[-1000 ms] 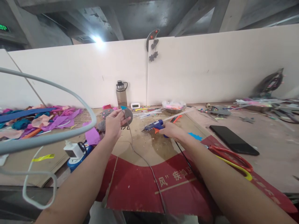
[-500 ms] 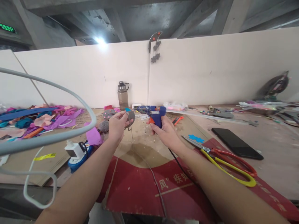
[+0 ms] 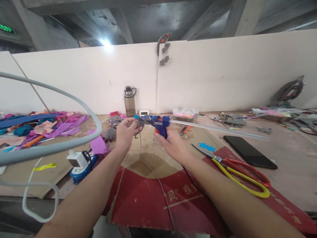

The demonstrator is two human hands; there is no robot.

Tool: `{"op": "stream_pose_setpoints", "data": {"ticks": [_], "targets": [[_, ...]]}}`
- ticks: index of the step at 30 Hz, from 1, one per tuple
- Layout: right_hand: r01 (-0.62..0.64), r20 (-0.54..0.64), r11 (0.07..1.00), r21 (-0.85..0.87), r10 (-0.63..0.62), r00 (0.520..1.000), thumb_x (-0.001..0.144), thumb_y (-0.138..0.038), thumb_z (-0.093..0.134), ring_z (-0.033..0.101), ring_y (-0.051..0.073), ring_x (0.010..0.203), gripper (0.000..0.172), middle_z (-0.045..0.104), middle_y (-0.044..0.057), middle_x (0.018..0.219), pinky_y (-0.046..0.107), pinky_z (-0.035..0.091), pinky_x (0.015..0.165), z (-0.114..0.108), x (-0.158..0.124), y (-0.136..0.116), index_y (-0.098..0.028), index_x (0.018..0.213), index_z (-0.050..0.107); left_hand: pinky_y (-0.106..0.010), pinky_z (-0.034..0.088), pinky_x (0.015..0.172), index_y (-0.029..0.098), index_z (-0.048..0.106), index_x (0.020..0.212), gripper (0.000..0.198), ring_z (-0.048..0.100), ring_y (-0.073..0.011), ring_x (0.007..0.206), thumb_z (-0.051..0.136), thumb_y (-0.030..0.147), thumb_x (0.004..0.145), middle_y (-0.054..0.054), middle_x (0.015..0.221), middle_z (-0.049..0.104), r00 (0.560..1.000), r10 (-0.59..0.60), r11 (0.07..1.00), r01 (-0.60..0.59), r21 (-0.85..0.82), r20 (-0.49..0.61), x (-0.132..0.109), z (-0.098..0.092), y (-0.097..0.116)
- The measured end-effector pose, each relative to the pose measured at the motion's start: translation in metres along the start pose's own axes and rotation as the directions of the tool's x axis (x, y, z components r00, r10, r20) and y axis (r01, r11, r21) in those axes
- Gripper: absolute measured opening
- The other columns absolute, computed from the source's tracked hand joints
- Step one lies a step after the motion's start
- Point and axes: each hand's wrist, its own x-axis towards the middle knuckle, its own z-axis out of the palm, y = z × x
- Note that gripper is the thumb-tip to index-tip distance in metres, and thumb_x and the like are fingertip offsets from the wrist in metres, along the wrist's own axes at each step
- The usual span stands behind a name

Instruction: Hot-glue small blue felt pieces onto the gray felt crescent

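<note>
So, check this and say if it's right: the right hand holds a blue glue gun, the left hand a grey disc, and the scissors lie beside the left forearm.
Not quite: in the head view the scissors lie beside the right forearm, not the left. The right hand does hold a blue glue gun, and the left hand a grey disc.

A water bottle (image 3: 129, 105) stands upright before the white partition (image 3: 205, 74), a small digital clock (image 3: 144, 113) just beside it. A black phone (image 3: 250, 152) lies flat on the worktop (image 3: 294, 172) at right; coloured fabric scraps (image 3: 43, 127) are heaped at left. A dark crescent ornament (image 3: 162, 41) hangs at the partition's top edge.
</note>
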Motion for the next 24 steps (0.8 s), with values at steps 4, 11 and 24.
{"op": "stream_pose_setpoints", "data": {"ticks": [4,11,24], "targets": [[0.027,0.007,1.000,-0.011,-0.027,1.000,0.086,-0.022,0.048,0.058,0.022,0.086,0.019,0.063,0.008,0.093,0.037,0.046,0.079,0.0022,-0.0002,0.0014,-0.017,0.104,0.052,-0.031,0.058,0.073,0.014,0.064,0.076,0.022,0.064,-0.0111,0.068,0.073,0.031,0.065,-0.002,0.073,0.065,1.000,0.005,1.000,-0.005,0.002,0.003,-0.0012,0.0009,0.0006],[0.043,0.014,0.999,-0.018,-0.043,0.999,0.087,-0.024,0.047,0.057,0.022,0.083,0.022,0.062,0.009,0.093,0.036,0.046,0.076,0.0014,-0.0009,0.0000,-0.016,0.107,0.051,-0.033,0.058,0.075,0.014,0.065,0.078,0.025,0.064,-0.0114,0.068,0.074,0.033,0.064,-0.001,0.073,0.065,1.000,0.007,1.000,-0.007,-0.003,0.014,-0.0027,0.0010,0.0005],[0.022,0.023,0.999,-0.026,-0.022,0.999,0.088,-0.026,0.046,0.057,0.023,0.090,0.022,0.063,0.011,0.099,0.037,0.044,0.080,0.0002,-0.0008,-0.0004,-0.016,0.107,0.052,-0.036,0.057,0.077,0.015,0.065,0.077,0.026,0.064,-0.0128,0.070,0.075,0.034,0.063,-0.002,0.076,0.066,1.000,0.020,1.000,-0.020,0.000,-0.001,-0.0023,0.0011,-0.0003]]}}
